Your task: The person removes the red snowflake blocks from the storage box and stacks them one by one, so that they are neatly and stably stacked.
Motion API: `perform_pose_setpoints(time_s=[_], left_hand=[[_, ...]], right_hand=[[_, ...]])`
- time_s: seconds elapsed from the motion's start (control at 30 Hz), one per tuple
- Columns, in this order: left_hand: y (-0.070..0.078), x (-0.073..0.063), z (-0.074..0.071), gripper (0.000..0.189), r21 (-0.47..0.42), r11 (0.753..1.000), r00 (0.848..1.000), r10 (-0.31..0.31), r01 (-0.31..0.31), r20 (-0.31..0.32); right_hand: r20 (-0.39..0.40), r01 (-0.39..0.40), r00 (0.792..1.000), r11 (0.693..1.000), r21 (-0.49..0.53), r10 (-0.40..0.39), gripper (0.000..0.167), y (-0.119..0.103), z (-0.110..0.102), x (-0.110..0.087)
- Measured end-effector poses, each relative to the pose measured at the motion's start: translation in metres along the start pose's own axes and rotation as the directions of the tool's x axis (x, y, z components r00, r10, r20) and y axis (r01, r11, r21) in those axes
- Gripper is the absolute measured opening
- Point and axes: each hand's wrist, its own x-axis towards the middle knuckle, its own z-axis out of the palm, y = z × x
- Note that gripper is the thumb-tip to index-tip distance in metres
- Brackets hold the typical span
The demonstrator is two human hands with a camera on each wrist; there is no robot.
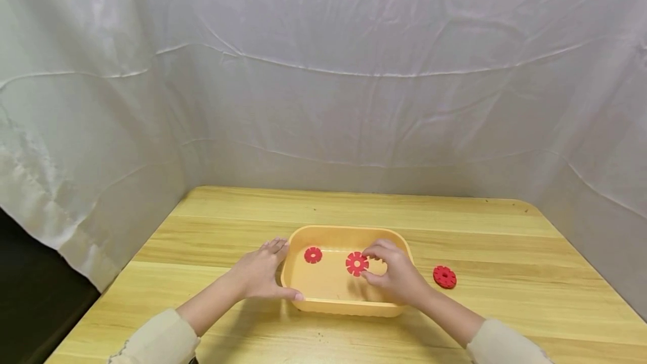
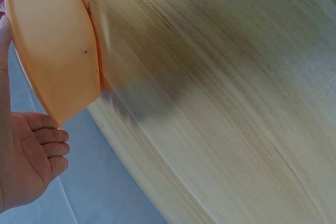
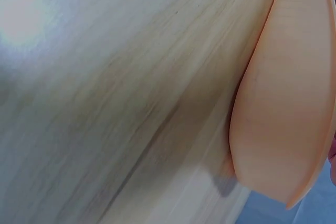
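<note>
A red notched plastic disc [image 1: 356, 263], flower-like with a round centre hole, is pinched at its right edge by the thumb and index finger of my right hand [image 1: 396, 274]. That hand reaches over the right side of a shallow yellow-orange plastic basin [image 1: 349, 308]. My left hand [image 1: 260, 274] rests at the basin's left end, thumb along the front rim and fingers spread against the outer left side. Inside the basin, toward the left, lies another red disc [image 1: 313, 255]. In the left wrist view the left fingers [image 2: 52, 150] touch the rim's corner.
To the right of the basin a small stack of red discs [image 1: 445, 277] lies on the wood-grain table [image 1: 242, 206]. White cloth [image 1: 354, 117] hangs behind and at both sides of the table. A dark area [image 1: 40, 291] shows at the far left.
</note>
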Motion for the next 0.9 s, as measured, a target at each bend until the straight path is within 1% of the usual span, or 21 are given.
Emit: perform_pose_setpoints(time_s=[0.1,0.2,0.57,0.73,0.9], left_hand=[[0.0,0.0,0.0,0.109,-0.006,1.0,1.0,-0.002,0.002,0.004],[0.001,0.0,0.0,0.109,-0.008,1.0,1.0,-0.002,0.002,0.007],[0.001,0.001,0.0,0.109,0.002,1.0,1.0,0.002,-0.002,0.007],[0.001,0.001,0.001,0.109,0.006,1.0,1.0,0.003,-0.003,0.01],[0.001,0.001,0.001,0.109,0.009,1.0,1.0,0.005,-0.005,0.011]], right_hand=[[-0.016,0.024,1.0,1.0,-0.009,-0.024,0.031,0.003,-0.003,-0.001],[-0.025,0.029,0.999,0.999,-0.016,-0.029,0.032,0.006,-0.007,-0.002],[-0.024,-0.049,0.999,0.997,-0.066,0.048,0.033,0.011,-0.026,-0.009],[-0.046,-0.06,0.997,0.992,-0.11,0.055,0.034,0.015,-0.032,-0.012],[-0.078,-0.059,0.996,0.99,-0.126,0.05,0.034,0.018,-0.036,-0.016]])
